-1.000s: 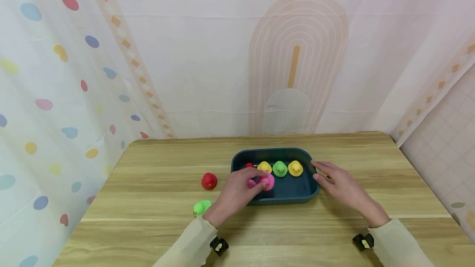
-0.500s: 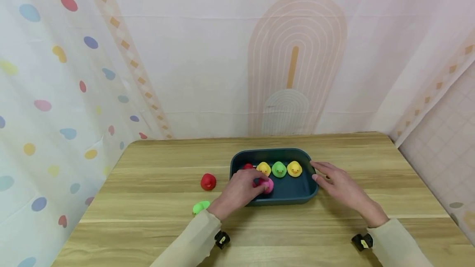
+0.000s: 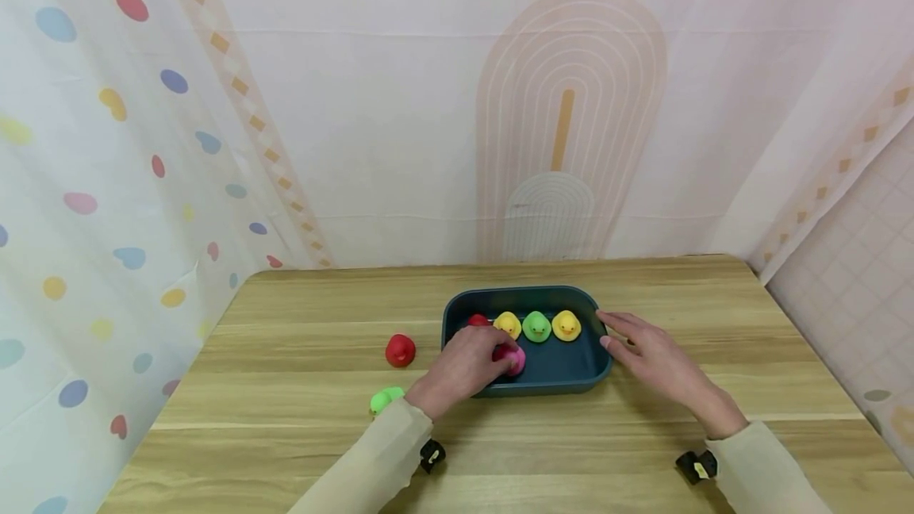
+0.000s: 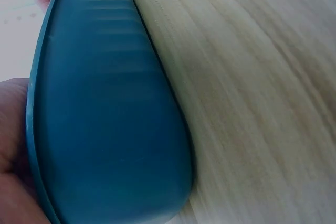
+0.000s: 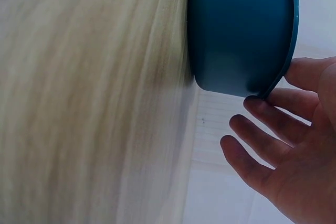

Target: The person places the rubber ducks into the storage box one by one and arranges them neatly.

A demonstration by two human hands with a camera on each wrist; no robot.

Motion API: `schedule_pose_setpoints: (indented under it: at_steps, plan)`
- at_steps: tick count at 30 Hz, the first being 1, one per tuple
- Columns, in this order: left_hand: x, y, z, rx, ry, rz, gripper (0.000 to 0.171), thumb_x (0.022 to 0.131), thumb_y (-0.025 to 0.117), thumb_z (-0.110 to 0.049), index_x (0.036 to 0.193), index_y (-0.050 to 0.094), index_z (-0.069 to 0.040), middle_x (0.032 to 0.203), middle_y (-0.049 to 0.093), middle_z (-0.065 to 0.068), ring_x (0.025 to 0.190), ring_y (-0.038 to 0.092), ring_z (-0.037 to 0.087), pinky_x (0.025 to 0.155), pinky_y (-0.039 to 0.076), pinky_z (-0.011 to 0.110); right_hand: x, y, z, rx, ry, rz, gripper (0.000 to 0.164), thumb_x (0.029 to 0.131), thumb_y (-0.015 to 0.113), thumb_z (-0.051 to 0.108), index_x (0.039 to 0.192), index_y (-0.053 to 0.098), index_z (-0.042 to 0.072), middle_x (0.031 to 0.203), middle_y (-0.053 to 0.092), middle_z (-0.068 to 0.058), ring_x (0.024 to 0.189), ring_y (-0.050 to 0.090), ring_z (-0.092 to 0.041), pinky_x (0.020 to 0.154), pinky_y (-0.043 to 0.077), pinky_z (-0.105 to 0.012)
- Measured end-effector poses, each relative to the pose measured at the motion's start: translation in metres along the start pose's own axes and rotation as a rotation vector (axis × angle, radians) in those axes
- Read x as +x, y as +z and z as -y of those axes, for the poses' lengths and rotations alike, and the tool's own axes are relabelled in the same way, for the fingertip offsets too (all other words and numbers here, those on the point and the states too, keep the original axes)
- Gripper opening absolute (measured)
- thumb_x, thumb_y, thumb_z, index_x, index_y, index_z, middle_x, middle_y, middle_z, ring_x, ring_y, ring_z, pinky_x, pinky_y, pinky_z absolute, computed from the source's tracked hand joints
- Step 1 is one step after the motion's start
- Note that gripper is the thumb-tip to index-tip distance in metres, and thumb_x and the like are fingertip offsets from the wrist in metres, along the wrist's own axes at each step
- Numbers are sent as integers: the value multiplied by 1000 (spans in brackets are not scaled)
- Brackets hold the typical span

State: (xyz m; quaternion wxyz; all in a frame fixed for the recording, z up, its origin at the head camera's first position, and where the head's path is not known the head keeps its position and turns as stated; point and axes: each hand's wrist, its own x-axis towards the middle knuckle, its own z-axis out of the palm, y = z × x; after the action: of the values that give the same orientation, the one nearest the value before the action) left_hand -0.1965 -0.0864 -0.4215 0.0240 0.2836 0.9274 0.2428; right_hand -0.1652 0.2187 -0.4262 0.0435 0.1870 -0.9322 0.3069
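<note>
A dark teal tray (image 3: pixel 550 389) sits on the wooden table, its outer wall filling much of the left wrist view. My left hand (image 3: pixel 467 359) reaches over its near left part and pinches a pink rubber duck (image 3: pixel 516 360) low inside; the hand partly hides the duck. Along the tray's back stand a red duck (image 3: pixel 478 320), a yellow duck (image 3: pixel 507 324), a green duck (image 3: pixel 537 327) and another yellow duck (image 3: pixel 567 326). My right hand (image 3: pixel 657 359) touches the tray's right rim with thumb and fingertips, the other fingers loosely extended in the right wrist view.
Left of the tray, a red duck (image 3: pixel 401 350) stands on the table (image 3: pixel 307 339). A bright green duck (image 3: pixel 385 400) lies closer to me, beside my left sleeve. A patterned curtain (image 3: pixel 393 101) hangs behind the table's far edge.
My left hand has shifted slightly right and lowered the pink duck into the tray. My right hand has stayed at the tray's rim.
</note>
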Motion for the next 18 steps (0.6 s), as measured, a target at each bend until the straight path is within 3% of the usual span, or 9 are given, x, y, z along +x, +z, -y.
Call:
schedule_pose_setpoints:
  at_steps: [9,13,18]
  plan:
    - [-1,-1,0,13,-2,-3,20,96,77,-28,109,79,-13,91,72,-5,76,56,9,70,51,23,0,1,-1,6,-8,-2,48,109,55,24,149,52,-3,146,54,-28,133,53,-49,105,44,-65]
    - [-7,-7,0,-12,6,-32,22,97,76,-27,114,78,-13,102,75,-1,77,58,8,69,52,21,0,0,-1,14,-8,1,48,109,55,23,149,51,-4,146,54,-29,133,52,-49,105,44,-65]
    - [-18,-18,0,-56,38,-95,23,99,73,-23,118,78,-12,113,75,2,93,66,17,84,57,31,-1,-1,-1,19,-10,7,48,110,54,24,149,51,-4,147,53,-29,133,51,-50,105,44,-65]
